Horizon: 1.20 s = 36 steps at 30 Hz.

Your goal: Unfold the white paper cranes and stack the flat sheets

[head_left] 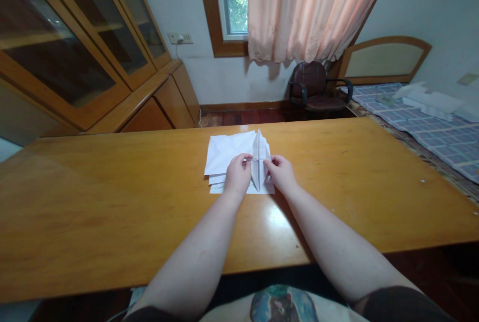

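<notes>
A folded sheet of white paper (259, 145), narrow and pointed at both ends, is held between my two hands above the table. My left hand (239, 172) pinches its left side, thumb and fingers closed. On its right side, the thumb and fingers of my right hand (281, 171) close on the paper's edge. A lengthwise crease runs down the middle of the folded piece. Beneath it and to the left lies a loose stack of white paper sheets (222, 155) with uneven edges and visible creases. Part of the stack is hidden by my left hand.
The long wooden table (112, 202) spans the view. Beyond it are a glass-door cabinet (138, 87) on the left, a dark office chair (314, 87), and a bed (426, 122) on the right with white papers (430, 100) on it.
</notes>
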Motion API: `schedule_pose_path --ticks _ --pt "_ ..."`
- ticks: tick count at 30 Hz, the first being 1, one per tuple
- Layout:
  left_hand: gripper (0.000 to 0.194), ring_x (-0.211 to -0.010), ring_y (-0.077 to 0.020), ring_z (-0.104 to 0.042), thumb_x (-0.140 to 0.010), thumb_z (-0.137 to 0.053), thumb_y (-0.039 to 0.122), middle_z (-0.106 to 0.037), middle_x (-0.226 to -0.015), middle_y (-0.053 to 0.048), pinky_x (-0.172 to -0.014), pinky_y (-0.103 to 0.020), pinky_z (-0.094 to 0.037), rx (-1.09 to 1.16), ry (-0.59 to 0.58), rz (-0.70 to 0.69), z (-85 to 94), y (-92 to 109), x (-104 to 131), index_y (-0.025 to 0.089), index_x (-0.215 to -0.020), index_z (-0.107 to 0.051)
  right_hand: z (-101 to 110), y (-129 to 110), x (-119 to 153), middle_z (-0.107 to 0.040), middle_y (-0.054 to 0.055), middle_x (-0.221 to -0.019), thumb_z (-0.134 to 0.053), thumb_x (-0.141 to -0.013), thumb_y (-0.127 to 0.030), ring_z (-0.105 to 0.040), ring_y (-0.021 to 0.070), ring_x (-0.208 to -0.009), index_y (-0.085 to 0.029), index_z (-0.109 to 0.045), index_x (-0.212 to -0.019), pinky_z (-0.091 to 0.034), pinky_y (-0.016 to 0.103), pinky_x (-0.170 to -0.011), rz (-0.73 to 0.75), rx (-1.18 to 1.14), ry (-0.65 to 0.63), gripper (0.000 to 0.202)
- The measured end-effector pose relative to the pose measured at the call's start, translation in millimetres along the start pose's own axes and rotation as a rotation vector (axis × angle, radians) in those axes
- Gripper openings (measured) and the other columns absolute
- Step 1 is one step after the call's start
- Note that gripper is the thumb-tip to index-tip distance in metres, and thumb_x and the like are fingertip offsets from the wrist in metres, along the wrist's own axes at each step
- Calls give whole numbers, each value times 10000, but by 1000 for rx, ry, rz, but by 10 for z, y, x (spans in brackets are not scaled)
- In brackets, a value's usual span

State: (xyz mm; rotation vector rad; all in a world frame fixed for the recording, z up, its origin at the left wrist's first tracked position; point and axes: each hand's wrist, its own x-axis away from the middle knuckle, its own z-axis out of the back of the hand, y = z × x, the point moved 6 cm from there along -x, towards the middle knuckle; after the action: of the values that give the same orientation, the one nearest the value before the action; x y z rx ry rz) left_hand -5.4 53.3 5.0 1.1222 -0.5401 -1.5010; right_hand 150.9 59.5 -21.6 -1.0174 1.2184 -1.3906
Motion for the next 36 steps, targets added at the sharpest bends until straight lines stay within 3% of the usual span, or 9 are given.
schedule_pose_path --ticks 2,6,11,16,20,24,31,36 --pt "107 -909 -208 -576 -781 -568 206 -616 -960 -82 -841 -377 -467 -56 33 -75 36 64 7 184 -863 -634 9 -51 18 -537 -38 -506 -620 -702 -416 -475 119 -445 -183 -608 -684 -372 243 -456 39 -74 3 234" --pt "217 -918 -226 -554 -737 -646 367 -596 -921 -73 -852 -383 -448 -191 51 -105 63 139 33 181 -842 -612 21 -156 53 -593 -21 -599 -613 -727 -423 -510 128 -538 -182 -643 -708 -398 251 -533 152 -102 -9 244" --pt "76 -797 -172 -553 -790 -556 249 -579 -857 -49 -769 -313 -463 -189 62 -88 79 162 34 181 -796 -591 51 -186 60 -614 2 -662 -571 -768 -416 -542 149 -613 -180 -638 -747 -417 265 -585 225 -27 25 247" --pt "57 -754 -158 -577 -780 -511 184 -603 -783 -28 -723 -292 -478 -62 69 -44 71 160 39 186 -729 -536 165 -231 74 -630 41 -870 -554 -768 -318 -541 153 -639 -194 -561 -1111 -454 301 -630 308 152 184 364" --pt "55 -777 -147 -599 -748 -503 138 -634 -863 -36 -724 -277 -489 -4 40 -72 39 202 70 187 -728 -519 145 -354 115 -596 84 -988 -554 -762 -306 -558 224 -881 -196 -586 -1023 -458 370 -783 439 386 191 285" --pt "65 -769 -147 -598 -743 -505 131 -636 -840 -26 -730 -283 -487 -30 27 -145 43 264 105 192 -746 -530 166 -342 117 -581 105 -1023 -667 -665 -399 -543 272 -975 -181 -548 -1034 -450 412 -835 391 450 254 445" --pt "85 -861 -164 -605 -757 -497 122 -650 -891 -38 -785 -307 -491 -37 39 -236 83 352 129 194 -779 -536 216 -206 82 -578 136 -1061 -590 -702 -323 -558 265 -962 -157 -491 -1101 -451 413 -831 320 352 286 443" --pt "80 -857 -158 -612 -782 -485 136 -643 -906 -51 -784 -301 -505 -36 123 -161 151 272 94 188 -822 -530 201 -219 81 -605 123 -1006 -488 -747 -246 -584 231 -880 -160 -498 -1032 -474 380 -772 344 231 233 298"
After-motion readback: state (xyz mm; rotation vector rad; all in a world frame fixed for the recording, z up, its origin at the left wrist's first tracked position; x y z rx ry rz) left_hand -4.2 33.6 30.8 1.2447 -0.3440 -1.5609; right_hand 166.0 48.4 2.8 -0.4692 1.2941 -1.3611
